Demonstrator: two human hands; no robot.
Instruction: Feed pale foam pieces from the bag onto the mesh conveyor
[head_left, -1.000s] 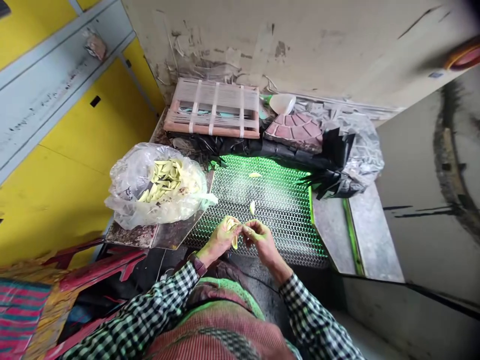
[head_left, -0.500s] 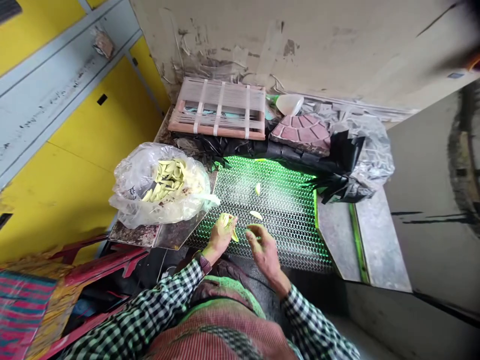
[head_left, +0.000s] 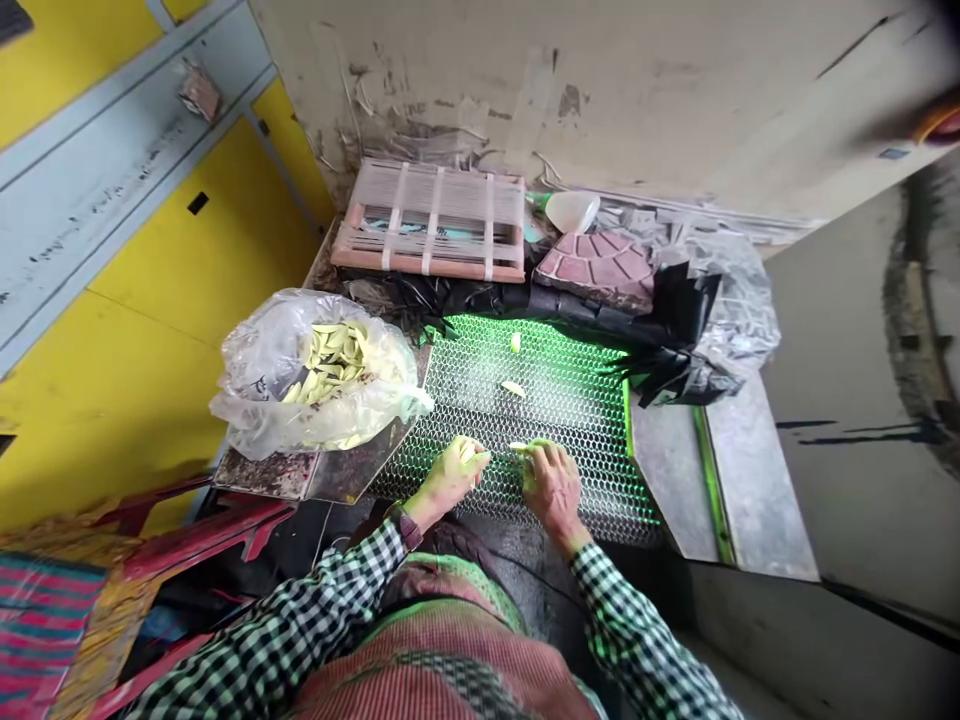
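Observation:
My left hand (head_left: 452, 472) is closed around a few pale yellow-green crescent pieces (head_left: 468, 453), low over the near left part of a wire mesh conveyor belt (head_left: 480, 415). To its right, my right hand (head_left: 553, 487) pinches one crescent piece (head_left: 519, 446) between thumb and fingers, its tip pointing left. Two more pieces lie apart on the mesh: a nearer crescent (head_left: 513, 389) and a farther crescent (head_left: 515, 342), close to the green-lit opening. A clear plastic bag (head_left: 255, 340) on the left stands open, with many similar pieces (head_left: 330, 360) inside.
Black plastic sheeting (head_left: 480, 298) hangs over the belt's far end. Above it lie a string-wrapped wooden frame (head_left: 435, 220), a spray bottle (head_left: 574, 212) and a pink stone-patterned slab (head_left: 596, 265). Metal plates (head_left: 757, 480) flank the belt on the right. A red chair frame (head_left: 202, 535) stands lower left.
Both loose pieces on the mesh have travelled away from me, toward the green-lit opening. My right hand has shifted right and now holds a piece; my left hand has turned slightly.

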